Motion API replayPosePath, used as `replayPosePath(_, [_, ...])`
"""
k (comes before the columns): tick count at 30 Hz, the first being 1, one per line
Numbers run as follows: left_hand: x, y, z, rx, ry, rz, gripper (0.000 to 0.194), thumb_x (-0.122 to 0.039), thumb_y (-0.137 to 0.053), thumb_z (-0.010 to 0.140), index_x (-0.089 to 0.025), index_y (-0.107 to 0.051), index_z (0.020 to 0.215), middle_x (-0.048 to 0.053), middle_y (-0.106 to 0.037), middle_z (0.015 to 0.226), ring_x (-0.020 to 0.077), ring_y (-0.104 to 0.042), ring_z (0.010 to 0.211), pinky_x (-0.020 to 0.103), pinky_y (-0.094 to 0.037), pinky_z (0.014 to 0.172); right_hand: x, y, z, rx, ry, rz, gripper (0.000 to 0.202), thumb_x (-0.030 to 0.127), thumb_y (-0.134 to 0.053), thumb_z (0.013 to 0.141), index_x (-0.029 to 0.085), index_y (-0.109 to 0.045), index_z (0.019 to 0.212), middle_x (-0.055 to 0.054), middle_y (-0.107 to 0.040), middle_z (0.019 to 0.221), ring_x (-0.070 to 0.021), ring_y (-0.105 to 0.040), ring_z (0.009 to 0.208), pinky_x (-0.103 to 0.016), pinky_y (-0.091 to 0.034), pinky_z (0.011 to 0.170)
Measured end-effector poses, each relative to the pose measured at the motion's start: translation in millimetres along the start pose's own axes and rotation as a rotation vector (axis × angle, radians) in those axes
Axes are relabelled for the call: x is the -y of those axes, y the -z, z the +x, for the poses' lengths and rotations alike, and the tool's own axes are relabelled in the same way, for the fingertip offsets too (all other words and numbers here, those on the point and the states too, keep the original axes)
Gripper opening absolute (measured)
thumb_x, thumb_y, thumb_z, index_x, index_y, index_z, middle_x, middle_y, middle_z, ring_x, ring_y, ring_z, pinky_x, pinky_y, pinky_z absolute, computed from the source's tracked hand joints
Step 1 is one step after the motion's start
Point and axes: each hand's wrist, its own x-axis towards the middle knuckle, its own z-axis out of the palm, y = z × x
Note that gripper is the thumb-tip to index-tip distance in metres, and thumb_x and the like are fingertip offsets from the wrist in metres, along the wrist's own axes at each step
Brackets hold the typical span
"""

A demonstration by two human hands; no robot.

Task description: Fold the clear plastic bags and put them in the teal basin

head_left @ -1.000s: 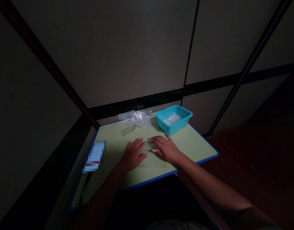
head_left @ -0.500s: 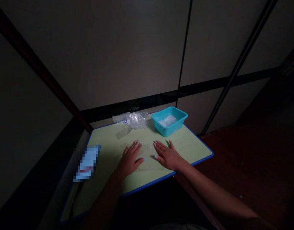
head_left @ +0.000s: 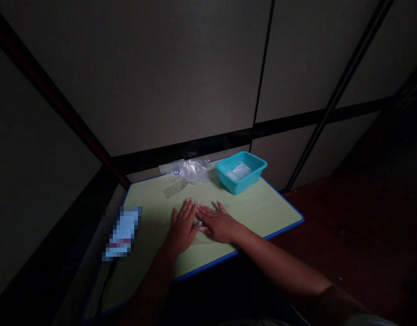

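A clear plastic bag (head_left: 202,238) lies flat on the pale yellow tabletop (head_left: 259,213), mostly covered by my hands. My left hand (head_left: 183,226) rests palm down on its left part, fingers stretched out. Beside it, my right hand (head_left: 218,224) also lies flat on the plastic, its fingers pointing left with the thumb apart. The fingertips of the two hands almost meet near the middle of the bag. Neither hand grips anything.
Behind my hands stands a turquoise basin (head_left: 241,173) with folded clear plastic (head_left: 239,171) inside. Crumpled clear bags (head_left: 194,171) lie to its left at the back edge. A blurred-out pale blue item (head_left: 122,233) is at the table's left. Cabinet panels (head_left: 194,77) rise behind.
My right hand has slid left across the plastic bag, up to my left hand. The left hand stays nearly where it was.
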Motion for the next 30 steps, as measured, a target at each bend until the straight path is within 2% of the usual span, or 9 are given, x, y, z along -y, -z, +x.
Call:
replayPosePath(4, [1.9, -6.6, -4.2, 0.041, 0.057, 0.061, 0.057, -0.028, -0.032, 0.093, -0.017, -0.025, 0.148, 0.014, -0.024, 0.154, 0.0249, -0.021, 0.143, 0.056, -0.014, 0.112, -8.6, -4.2, 10.7, 0.056, -0.006, -0.023, 0.059, 0.042, -0.032, 0.097, 0.019, -0.018, 0.150, -0.012, -0.020, 0.154, -0.0247, -0.019, 0.142, -0.061, -0.002, 0.110])
replayPosePath(7, [-0.2, -5.4, -4.0, 0.100, 0.072, 0.087, 0.055, -0.034, -0.033, 0.093, -0.019, -0.030, 0.146, 0.012, -0.029, 0.152, 0.0244, -0.027, 0.141, 0.056, -0.016, 0.112, -19.8, -6.3, 9.0, 0.029, -0.058, -0.030, 0.064, 0.049, -0.031, 0.096, 0.020, -0.016, 0.151, -0.012, -0.018, 0.154, -0.0251, -0.017, 0.142, -0.060, -0.001, 0.111])
replayPosePath(12, [-4.7, -2.2, -2.7, 0.132, 0.102, 0.081, 0.054, -0.037, -0.034, 0.094, -0.020, -0.032, 0.145, 0.011, -0.026, 0.153, 0.0262, -0.026, 0.141, 0.061, -0.017, 0.110, -28.9, 2.4, -3.9, -0.017, -0.161, -0.037, 0.073, 0.057, -0.032, 0.093, 0.019, -0.010, 0.151, -0.011, -0.010, 0.155, -0.0254, -0.012, 0.143, -0.061, -0.001, 0.110])
replayPosePath(15, [-4.8, -0.6, -3.1, 0.087, 0.119, 0.066, 0.053, -0.033, -0.036, 0.093, -0.022, -0.034, 0.144, 0.012, -0.029, 0.152, 0.0275, -0.027, 0.140, 0.064, -0.012, 0.109, -30.4, 7.7, -12.1, -0.039, -0.227, -0.048, 0.070, 0.054, -0.030, 0.094, 0.019, -0.008, 0.151, -0.011, -0.010, 0.155, -0.0253, -0.011, 0.143, -0.062, -0.002, 0.110])
replayPosePath(18, [-2.7, 4.5, -3.9, -0.030, 0.148, 0.057, 0.055, -0.028, -0.037, 0.091, -0.023, -0.030, 0.146, 0.013, -0.024, 0.154, 0.0276, -0.021, 0.142, 0.065, -0.007, 0.109, -31.8, 7.9, -17.6, -0.047, -0.237, -0.065, 0.067, 0.049, -0.031, 0.095, 0.019, -0.008, 0.151, -0.012, -0.013, 0.155, -0.0255, -0.013, 0.143, -0.062, -0.003, 0.110])
replayPosePath(21, [-1.0, 10.9, -4.8, -0.153, 0.125, 0.040, 0.062, -0.026, -0.038, 0.089, -0.022, -0.021, 0.149, 0.013, -0.018, 0.156, 0.0275, -0.014, 0.144, 0.063, -0.004, 0.110, -30.3, 8.2, -18.5, -0.160, -0.188, -0.108, 0.069, 0.044, -0.036, 0.095, 0.022, -0.003, 0.151, -0.011, -0.012, 0.155, -0.0253, -0.014, 0.143, -0.061, -0.001, 0.110])
replayPosePath(24, [-2.2, 13.3, -5.3, -0.189, 0.065, 0.024, 0.068, -0.028, -0.040, 0.088, -0.020, -0.014, 0.150, 0.013, -0.015, 0.156, 0.0284, -0.011, 0.145, 0.061, -0.002, 0.111, -24.8, 9.9, -14.8, -0.256, -0.163, -0.128, 0.069, 0.039, -0.036, 0.095, 0.022, 0.000, 0.151, -0.010, -0.009, 0.156, -0.0243, -0.012, 0.143, -0.059, 0.002, 0.111])
replayPosePath(26, [-3.6, 10.9, -5.6, -0.145, 0.037, 0.020, 0.066, -0.030, -0.040, 0.089, -0.019, -0.016, 0.150, 0.013, -0.016, 0.156, 0.0276, -0.012, 0.144, 0.060, -0.003, 0.112, -21.4, 9.0, -11.2, -0.209, -0.151, -0.103, 0.067, 0.041, -0.035, 0.096, 0.022, -0.004, 0.152, -0.011, -0.011, 0.156, -0.0243, -0.013, 0.143, -0.059, 0.002, 0.111])
replayPosePath(30, [-1.1, 1.9, -5.6, 0.054, 0.044, 0.020, 0.054, -0.034, -0.039, 0.092, -0.024, -0.034, 0.144, 0.010, -0.027, 0.153, 0.0262, -0.022, 0.142, 0.062, -0.008, 0.111, -20.3, 2.7, -7.5, -0.085, -0.119, -0.038, 0.064, 0.047, -0.034, 0.096, 0.024, -0.012, 0.151, -0.011, -0.017, 0.154, -0.0239, -0.016, 0.142, -0.061, 0.000, 0.110])
